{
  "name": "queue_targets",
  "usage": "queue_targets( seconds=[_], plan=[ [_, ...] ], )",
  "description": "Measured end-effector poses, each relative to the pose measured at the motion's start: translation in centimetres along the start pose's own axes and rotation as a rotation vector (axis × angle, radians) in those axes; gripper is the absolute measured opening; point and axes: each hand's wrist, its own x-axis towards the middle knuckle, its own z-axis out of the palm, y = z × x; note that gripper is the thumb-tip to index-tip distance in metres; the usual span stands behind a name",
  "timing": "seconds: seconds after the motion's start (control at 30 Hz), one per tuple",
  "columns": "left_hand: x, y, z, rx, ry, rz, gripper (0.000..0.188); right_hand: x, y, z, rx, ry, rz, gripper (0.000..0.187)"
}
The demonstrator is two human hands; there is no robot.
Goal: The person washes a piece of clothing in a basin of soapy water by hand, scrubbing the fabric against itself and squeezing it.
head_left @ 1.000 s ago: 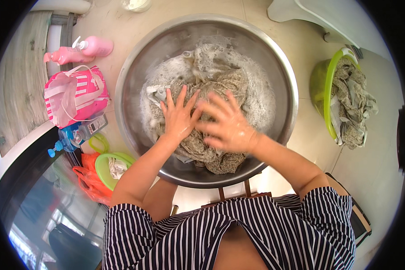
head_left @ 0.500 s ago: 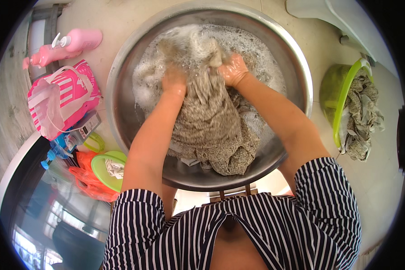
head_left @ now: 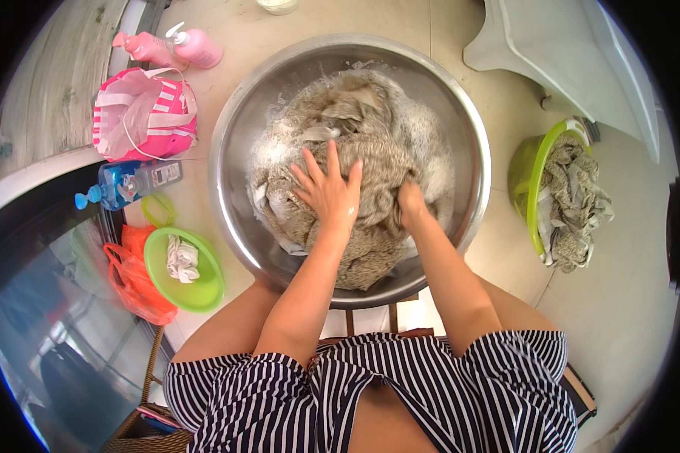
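Note:
A soaked grey-brown patterned cloth (head_left: 374,162) lies bunched in a wide steel basin (head_left: 225,219), with white suds around it. My left hand (head_left: 329,192) is over the near left part of the cloth, palm down and fingers spread, gripping nothing. To its right, my right hand (head_left: 410,202) is sunk into the folds with its fingers curled in the fabric; the fingertips are hidden. Foam (head_left: 434,143) shows mostly along the cloth's left and right sides.
At right stands a green basket (head_left: 540,196) heaped with similar cloth, below a pale plastic piece (head_left: 536,45). Left are pink pump bottles (head_left: 198,49), a pink striped bag (head_left: 177,124), a blue bottle (head_left: 121,185), an orange bag (head_left: 140,283) and a green bowl (head_left: 204,291) holding white cloth.
Both hands have come nearer from the far part of the basin. The left has opened out over the cloth, which is now spread wider and farther back. The view has shifted.

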Motion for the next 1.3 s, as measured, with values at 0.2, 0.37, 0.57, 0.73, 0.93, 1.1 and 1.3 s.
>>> queue_targets(
  seconds=[0.2, 0.37, 0.57, 0.73, 0.93, 1.1, 1.3],
  plan=[
    [0.3, -4.4, 2.8, 0.285, -0.094, 0.323, 0.042, -7.5, -1.7, -0.5, -0.95, 0.417, -1.011, 0.057],
    [5.4, -2.5, 6.6, 0.318, -0.068, 0.454, 0.03, -3.5, -5.6, 0.8, -1.457, 0.042, -1.401, 0.065],
    [12.5, -1.2, 8.4, 0.398, -0.071, 0.511, 0.028, 4.3, -9.2, 2.9, -1.58, -0.156, -1.257, 0.079],
    [17.4, 2.4, 7.7, 0.314, -0.484, 0.326, 0.056, 10.5, -9.9, 2.7, -1.763, -0.122, -1.014, 0.063],
    [19.0, 5.1, 3.2, 0.233, -0.74, 0.351, 0.05, 2.3, -9.6, 7.7, -0.609, 0.474, -0.634, 0.057],
    [10.8, 4.9, 1.6, 0.347, -0.373, 0.69, 0.016, -3.5, -7.8, 2.1, -0.246, -0.006, -0.135, 0.049],
    [-4.9, -0.6, -4.0, -0.159, -0.477, 0.986, 0.013, -7.9, -8.6, 0.5, -0.658, -0.161, -1.061, 0.053]
  ],
)
